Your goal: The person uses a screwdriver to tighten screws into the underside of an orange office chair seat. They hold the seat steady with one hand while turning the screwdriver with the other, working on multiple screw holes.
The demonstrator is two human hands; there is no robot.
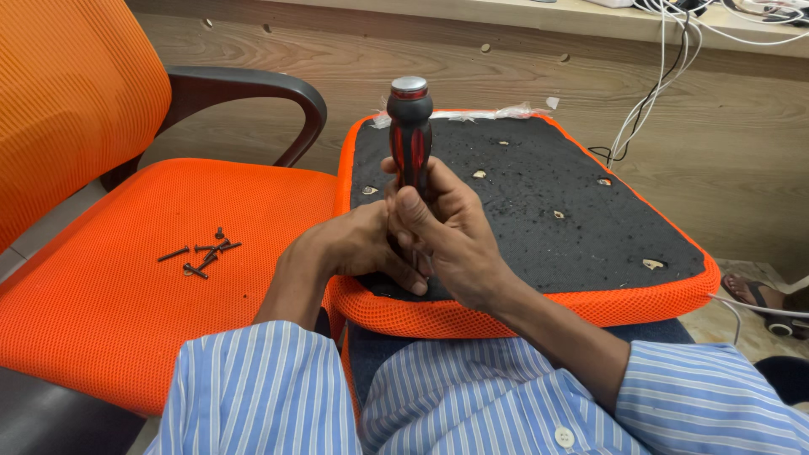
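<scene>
head view: our right hand (pixel 451 240) clamped one red-and-black screwdriver (pixel 410 135) upright over one overturned seat cushion (pixel 590 211) on our lap; our left hand (pixel 362 248) curled around its shaft. about six screws (pixel 202 255) lay on one orange chair (pixel 126 295).

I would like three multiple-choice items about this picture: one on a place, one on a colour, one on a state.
1. Where do the loose screws lie?
A. on the chair seat
B. on the black underside
C. on the floor

2. What colours has the screwdriver handle?
A. blue and yellow
B. red and black
C. green and white

3. How is the screwdriver held?
A. lying flat
B. upright, tip down
C. tip upward

Answers:
1 A: the screws rest on the orange mesh seat beside the upturned cushion.
2 B: red and black grip under a silver cap.
3 B: the right hand grips it vertical, cap on top, and the left hand steadies it low.
</scene>
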